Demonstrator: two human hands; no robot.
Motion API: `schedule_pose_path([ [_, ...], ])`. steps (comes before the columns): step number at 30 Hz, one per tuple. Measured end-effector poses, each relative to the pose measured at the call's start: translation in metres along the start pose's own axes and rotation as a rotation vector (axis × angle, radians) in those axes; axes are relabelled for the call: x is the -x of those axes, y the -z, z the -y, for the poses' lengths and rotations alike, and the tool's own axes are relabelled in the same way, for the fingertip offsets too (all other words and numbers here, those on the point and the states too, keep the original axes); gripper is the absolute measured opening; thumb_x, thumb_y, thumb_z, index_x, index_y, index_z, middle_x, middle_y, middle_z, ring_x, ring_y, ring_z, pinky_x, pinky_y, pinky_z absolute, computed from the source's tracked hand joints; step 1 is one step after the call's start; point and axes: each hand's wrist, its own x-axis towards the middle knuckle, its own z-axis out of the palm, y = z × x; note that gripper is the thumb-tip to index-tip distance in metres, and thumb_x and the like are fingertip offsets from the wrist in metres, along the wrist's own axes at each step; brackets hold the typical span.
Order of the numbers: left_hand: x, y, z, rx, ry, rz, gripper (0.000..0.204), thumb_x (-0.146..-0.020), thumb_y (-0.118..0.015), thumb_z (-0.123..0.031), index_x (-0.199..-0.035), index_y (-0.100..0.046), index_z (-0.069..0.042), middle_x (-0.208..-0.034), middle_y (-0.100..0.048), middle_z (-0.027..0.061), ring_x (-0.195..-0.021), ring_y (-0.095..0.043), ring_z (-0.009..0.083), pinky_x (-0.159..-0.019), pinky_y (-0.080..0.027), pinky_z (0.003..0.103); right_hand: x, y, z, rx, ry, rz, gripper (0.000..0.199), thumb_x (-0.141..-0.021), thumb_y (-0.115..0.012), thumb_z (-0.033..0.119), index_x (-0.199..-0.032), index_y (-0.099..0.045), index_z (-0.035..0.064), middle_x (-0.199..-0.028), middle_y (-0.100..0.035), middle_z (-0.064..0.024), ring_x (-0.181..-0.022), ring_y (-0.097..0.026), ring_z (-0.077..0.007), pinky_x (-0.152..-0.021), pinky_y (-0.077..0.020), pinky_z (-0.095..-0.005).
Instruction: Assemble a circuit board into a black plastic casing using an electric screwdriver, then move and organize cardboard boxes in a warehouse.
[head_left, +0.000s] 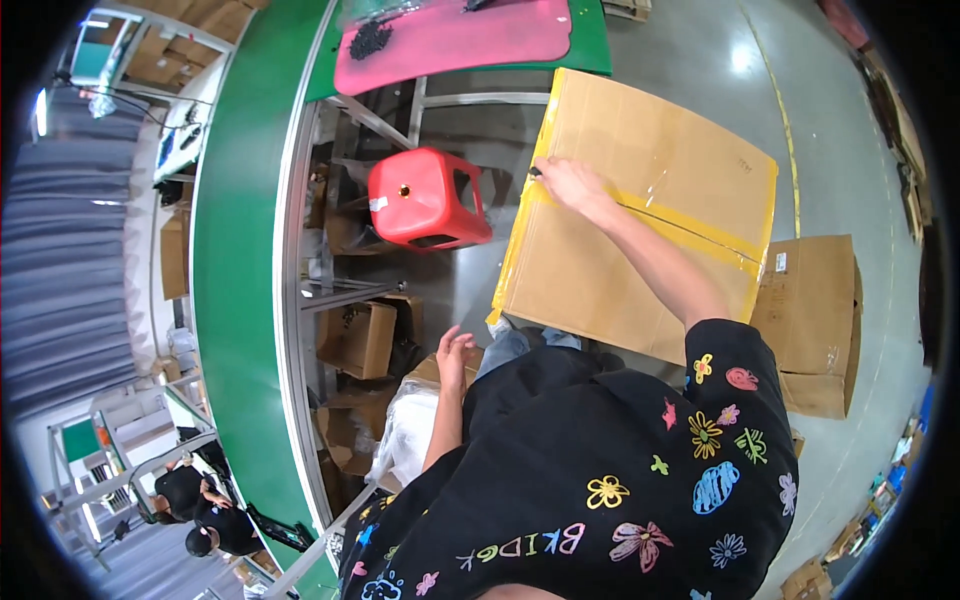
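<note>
- The right hand [568,183] is pressed together around a small dark tool, seemingly a cutter, with its tip set on the large cardboard box [640,215], at the end of the yellow tape seam [690,228] on the box's edge toward the red stool.
- From that grip the seam runs away along the box top toward the far corner by the smaller box; the slit line is visible along the tape's middle, and the forearm lies nearly along it. The seam's long axis therefore lies in line with the arm rather than across it.
- The right hand is the only one on the box. The left hand [455,350] hangs off the box's near corner, fingers loosely spread, holding nothing, beside a white plastic-wrapped bundle [410,435].
- The box sits tilted on the floor, against the person's knees, its near edge lower in the picture than the taped middle.
- Beside the box, on the side of the right hand's grip, stands the red plastic stool [425,198], just apart from the box edge.
- Beyond the stool from the box runs the green conveyor counter [235,300], with a pink mat [450,40] on it past the box's far edge.
- On the box's opposite side a smaller cardboard box [815,320] rests touching or nearly touching it.
</note>
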Motion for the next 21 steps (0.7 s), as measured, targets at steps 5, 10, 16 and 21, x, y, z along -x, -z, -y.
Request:
schedule_pose_path([
  [5,0.006,-0.020,-0.007,-0.098,-0.003,0.186,0.031,-0.090,-0.052,-0.012,-0.120,-0.050,-0.005,-0.094,-0.063,0.0047,-0.081,-0.061,0.0120,-0.069,-0.048,0.025,0.037,0.002,-0.025,0.134,0.060,0.126,0.015,-0.081,-0.052,0.009,-0.094,-0.056,0.0028,-0.078,-0.064,-0.0157,-0.074,-0.065,-0.0319,-0.062,-0.0528,-0.0423],
  [10,-0.013,-0.064,-0.057,-0.417,-0.329,0.227,0.023,-0.090,-0.052,-0.009,-0.113,-0.056,-0.005,-0.089,-0.060,0.0001,-0.081,-0.056,0.0083,-0.067,-0.045,0.022,0.129,0.038,-0.096,0.267,0.033,0.238,0.014,-0.081,-0.050,0.006,-0.092,-0.055,-0.0003,-0.080,-0.065,-0.0155,-0.075,-0.065,-0.0312,-0.063,-0.0538,-0.0416],
  [16,-0.033,-0.170,-0.103,-0.648,-0.698,0.474,0.021,-0.088,-0.053,-0.006,-0.109,-0.057,-0.003,-0.089,-0.060,0.0023,-0.081,-0.054,0.0089,-0.071,-0.042,0.021,0.280,0.084,-0.200,0.367,-0.198,0.162,0.014,-0.081,-0.050,0.008,-0.093,-0.056,0.0039,-0.080,-0.063,-0.0135,-0.077,-0.065,-0.0315,-0.063,-0.0535,-0.0396],
  [21,-0.032,-0.284,-0.119,-1.241,-1.148,0.740,0.042,-0.081,-0.058,-0.011,-0.122,-0.050,-0.005,-0.120,-0.054,0.0128,-0.114,-0.048,0.0277,-0.093,-0.040,0.040,0.398,0.146,-0.257,0.456,-0.726,0.309,0.018,-0.084,-0.052,0.015,-0.097,-0.060,0.0054,-0.087,-0.065,-0.0140,-0.079,-0.064,-0.0331,-0.068,-0.0523,-0.0417],
])
